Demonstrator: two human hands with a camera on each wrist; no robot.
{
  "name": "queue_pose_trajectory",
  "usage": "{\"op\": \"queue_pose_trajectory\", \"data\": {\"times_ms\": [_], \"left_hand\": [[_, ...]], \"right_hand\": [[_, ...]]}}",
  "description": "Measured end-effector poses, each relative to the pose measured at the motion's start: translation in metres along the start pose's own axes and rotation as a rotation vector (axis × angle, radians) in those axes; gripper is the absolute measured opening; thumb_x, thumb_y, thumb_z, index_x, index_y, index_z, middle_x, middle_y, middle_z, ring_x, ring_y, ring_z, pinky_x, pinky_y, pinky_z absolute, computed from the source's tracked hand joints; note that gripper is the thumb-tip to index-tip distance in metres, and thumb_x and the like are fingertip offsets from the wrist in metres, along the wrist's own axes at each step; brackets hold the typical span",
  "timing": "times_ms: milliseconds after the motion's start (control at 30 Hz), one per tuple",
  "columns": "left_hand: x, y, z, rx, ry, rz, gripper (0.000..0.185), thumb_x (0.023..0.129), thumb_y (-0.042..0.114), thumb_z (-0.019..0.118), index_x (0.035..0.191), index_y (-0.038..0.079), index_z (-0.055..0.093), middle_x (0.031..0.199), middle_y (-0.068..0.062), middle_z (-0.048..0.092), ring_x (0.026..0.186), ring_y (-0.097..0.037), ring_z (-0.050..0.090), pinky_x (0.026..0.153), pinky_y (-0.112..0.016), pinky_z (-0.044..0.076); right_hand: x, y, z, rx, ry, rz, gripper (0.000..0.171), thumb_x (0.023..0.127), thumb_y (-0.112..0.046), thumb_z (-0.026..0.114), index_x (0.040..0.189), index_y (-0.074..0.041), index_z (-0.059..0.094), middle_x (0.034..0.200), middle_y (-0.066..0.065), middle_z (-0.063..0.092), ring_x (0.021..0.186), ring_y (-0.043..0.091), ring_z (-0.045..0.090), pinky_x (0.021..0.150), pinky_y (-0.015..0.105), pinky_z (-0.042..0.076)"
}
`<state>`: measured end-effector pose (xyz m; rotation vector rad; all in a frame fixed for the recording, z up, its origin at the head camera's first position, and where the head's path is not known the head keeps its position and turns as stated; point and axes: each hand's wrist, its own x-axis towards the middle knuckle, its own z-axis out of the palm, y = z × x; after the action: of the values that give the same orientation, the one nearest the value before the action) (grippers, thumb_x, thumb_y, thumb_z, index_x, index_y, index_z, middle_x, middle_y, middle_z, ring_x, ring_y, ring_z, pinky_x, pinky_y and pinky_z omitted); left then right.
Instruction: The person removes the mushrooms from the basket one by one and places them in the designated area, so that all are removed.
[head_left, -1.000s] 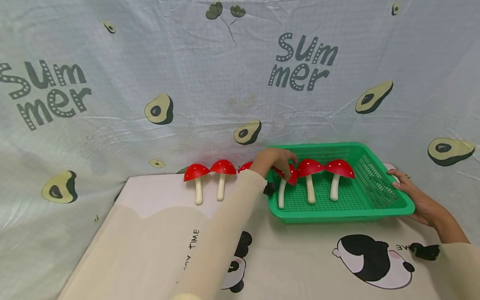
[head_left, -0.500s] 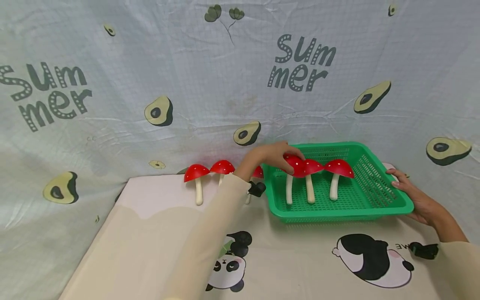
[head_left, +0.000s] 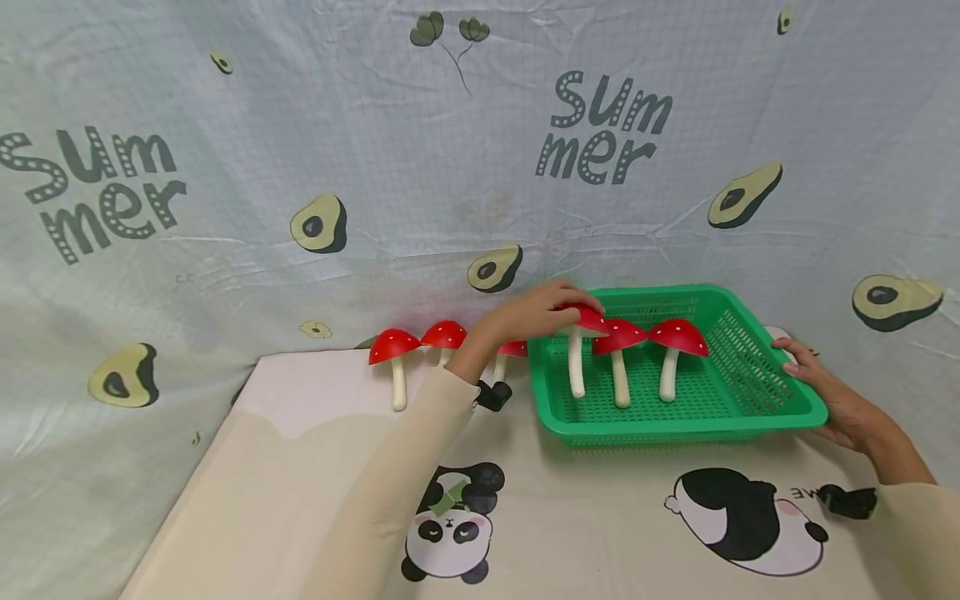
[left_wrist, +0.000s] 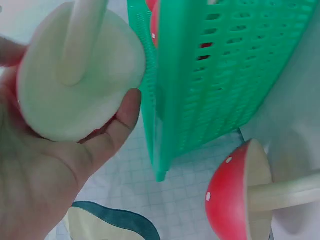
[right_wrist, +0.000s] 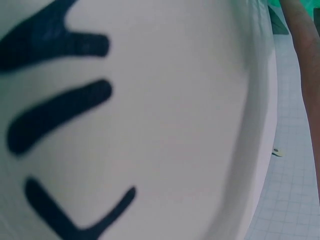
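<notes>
My left hand grips a toy mushroom by its red, white-dotted cap, over the left end of a green plastic basket. Its white stem points down. From the left wrist view, the pale underside of the cap faces the camera, with thumb and fingers around its edge, just beside the basket's rim. Two more mushrooms, one in the middle and one further right, lie inside the basket. At the basket's right end, my right hand holds the rim, fingers over it; the right wrist view does not show that hand.
Left of the basket, along the table's back edge, lie three similar mushrooms: one at the far left, one beside it, and one partly behind my left wrist. A printed cloth hangs behind the table.
My left hand has taken hold of the leftmost mushroom in the basket and raised it, after shifting it a little to the right. The right hand stays on the rim.
</notes>
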<state>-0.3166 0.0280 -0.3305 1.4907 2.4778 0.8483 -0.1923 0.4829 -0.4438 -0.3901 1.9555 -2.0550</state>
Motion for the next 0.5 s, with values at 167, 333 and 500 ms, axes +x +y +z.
{"op": "queue_pose_trajectory", "data": {"times_ms": [167, 333, 500], "left_hand": [[-0.003, -0.004, 0.006, -0.146, 0.057, -0.055, 0.029, 0.104, 0.035, 0.052, 0.129, 0.023, 0.062, 0.13, 0.0, 0.053, 0.113, -0.015, 0.049, 0.076, -0.029, 0.056], [-0.005, -0.006, 0.007, -0.106, 0.098, -0.062, 0.036, 0.096, 0.043, 0.066, 0.127, 0.024, 0.061, 0.128, 0.002, 0.055, 0.117, -0.013, 0.049, 0.09, -0.025, 0.052], [-0.011, -0.005, 0.005, -0.065, 0.096, -0.044, 0.032, 0.099, 0.032, 0.062, 0.13, 0.022, 0.065, 0.132, 0.0, 0.054, 0.121, -0.013, 0.048, 0.094, -0.026, 0.048]], "right_hand": [[-0.001, 0.001, -0.001, 0.025, -0.017, -0.01, 0.035, 0.112, -0.018, 0.021, 0.139, -0.039, 0.025, 0.121, -0.008, 0.058, 0.098, 0.016, 0.07, 0.076, 0.037, 0.062], [0.0, 0.001, 0.0, 0.006, -0.007, -0.015, 0.034, 0.112, -0.019, 0.022, 0.139, -0.039, 0.026, 0.121, -0.009, 0.055, 0.097, 0.015, 0.07, 0.075, 0.036, 0.062], [0.001, 0.001, 0.0, 0.016, -0.007, -0.007, 0.034, 0.112, -0.019, 0.022, 0.139, -0.039, 0.026, 0.121, -0.008, 0.056, 0.097, 0.016, 0.07, 0.075, 0.037, 0.062]]}}
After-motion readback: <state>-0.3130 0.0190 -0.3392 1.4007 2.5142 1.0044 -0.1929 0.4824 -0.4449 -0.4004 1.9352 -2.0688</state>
